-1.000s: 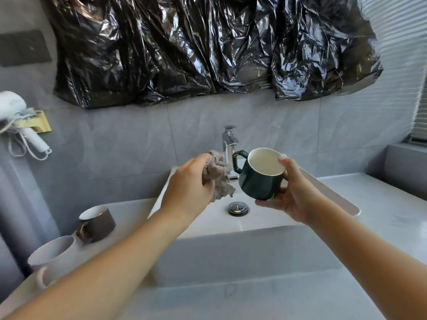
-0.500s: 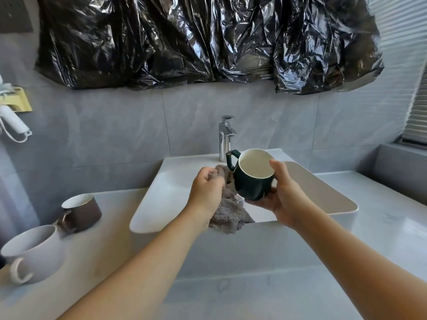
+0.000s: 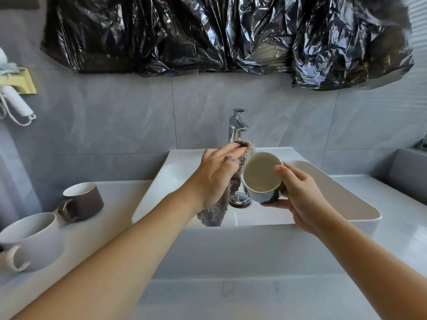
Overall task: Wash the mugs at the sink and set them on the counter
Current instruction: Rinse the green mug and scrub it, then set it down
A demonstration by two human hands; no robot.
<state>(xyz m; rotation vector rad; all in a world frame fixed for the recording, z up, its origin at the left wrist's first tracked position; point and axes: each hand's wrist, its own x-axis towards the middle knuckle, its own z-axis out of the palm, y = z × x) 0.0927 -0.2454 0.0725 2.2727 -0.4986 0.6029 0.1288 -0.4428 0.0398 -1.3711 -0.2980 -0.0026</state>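
My right hand (image 3: 298, 199) holds a dark green mug (image 3: 262, 175) with a cream inside, tilted so its mouth faces me, over the white sink basin (image 3: 161, 185). My left hand (image 3: 215, 176) grips a grey cloth (image 3: 213, 212) and presses it against the mug's left side; the mug's handle is hidden. The cloth's tail hangs down into the basin. A brown mug (image 3: 83, 200) and a white mug (image 3: 32, 239) stand on the counter (image 3: 111, 232) to the left of the sink.
A chrome tap (image 3: 236, 125) rises behind the basin, and the drain plug (image 3: 240, 199) shows beneath the mug. Black plastic sheeting (image 3: 208, 35) covers the wall above. A white hair dryer (image 3: 13, 100) hangs at the far left. Grey counter extends right of the sink.
The mug has tipped toward me so its opening faces the camera. My left hand has opened over the cloth and shifted up against the mug's side. The view moved closer over the basin.
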